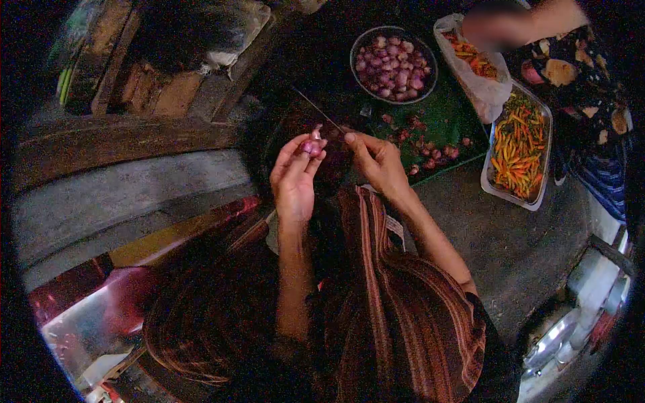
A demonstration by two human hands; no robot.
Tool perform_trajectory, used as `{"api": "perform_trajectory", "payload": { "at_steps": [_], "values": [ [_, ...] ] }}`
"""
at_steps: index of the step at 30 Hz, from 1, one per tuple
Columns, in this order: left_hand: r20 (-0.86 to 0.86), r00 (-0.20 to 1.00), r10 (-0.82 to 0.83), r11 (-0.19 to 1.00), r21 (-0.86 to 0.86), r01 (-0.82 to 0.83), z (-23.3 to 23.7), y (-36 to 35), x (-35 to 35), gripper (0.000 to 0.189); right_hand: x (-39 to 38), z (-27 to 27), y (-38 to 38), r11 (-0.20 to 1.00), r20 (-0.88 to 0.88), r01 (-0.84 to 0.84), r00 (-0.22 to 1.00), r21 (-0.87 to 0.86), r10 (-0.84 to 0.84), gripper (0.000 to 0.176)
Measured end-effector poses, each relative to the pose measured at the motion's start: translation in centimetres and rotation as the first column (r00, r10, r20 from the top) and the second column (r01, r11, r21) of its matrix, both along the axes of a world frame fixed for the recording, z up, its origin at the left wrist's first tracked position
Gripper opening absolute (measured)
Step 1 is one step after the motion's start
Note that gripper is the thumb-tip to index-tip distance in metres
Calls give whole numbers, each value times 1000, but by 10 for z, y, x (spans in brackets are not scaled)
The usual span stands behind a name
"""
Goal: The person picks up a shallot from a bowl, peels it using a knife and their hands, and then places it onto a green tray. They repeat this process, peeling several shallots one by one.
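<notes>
My left hand (295, 176) is raised at the middle of the view, its fingertips closed around a purple shallot (311, 146). To its right, my right hand (379, 161) grips a knife by its handle, which the fingers mostly hide. The thin knife blade (316, 107) points up and to the left, beyond the shallot and apart from it. Beneath both hands lies a dark area with reddish bits, too dim to make out. More loose shallots (430, 153) lie on a green tray (463, 124) right of my right hand.
A round bowl (353, 64) full of shallots stands at the tray's far side. A rectangular tray (488, 181) holds orange and green chillies. Another person's hand (500, 25) is over a plastic bag (494, 94) with chillies. Metal pans (554, 339) lie at lower right; a wooden beam (134, 144) runs left.
</notes>
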State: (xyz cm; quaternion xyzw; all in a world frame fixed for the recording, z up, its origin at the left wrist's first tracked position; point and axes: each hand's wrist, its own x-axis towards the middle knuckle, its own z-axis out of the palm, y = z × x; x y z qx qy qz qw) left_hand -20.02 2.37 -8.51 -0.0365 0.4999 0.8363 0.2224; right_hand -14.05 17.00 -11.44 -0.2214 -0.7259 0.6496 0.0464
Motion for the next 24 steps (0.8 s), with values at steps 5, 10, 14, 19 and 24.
{"api": "perform_trajectory", "payload": {
  "at_steps": [5, 10, 14, 19, 24],
  "values": [
    [-20, 999, 41, 999, -18, -41, -8, -4, -1, 27, 3, 15, -4, 963, -8, -60, 998, 261, 65, 33],
    [13, 997, 80, 995, -56, -79, -11, -7, 0, 25, 6, 27, -5, 976, -108, -95, 987, 198, 118, 37],
    [-5, 996, 89, 995, -53, -90, -15, -6, 1, 22, 5, 14, -14, 984, -258, -130, 953, 123, 159, 41],
    [-18, 997, 81, 996, -46, -82, -13, -5, 4, 18, 5, 10, -11, 970, -254, -178, 943, 163, 216, 39],
    [9, 995, 97, 994, -45, -97, -18, -8, 4, 18, 6, 9, -10, 965, -259, -209, 934, 160, 245, 38]
  ]
}}
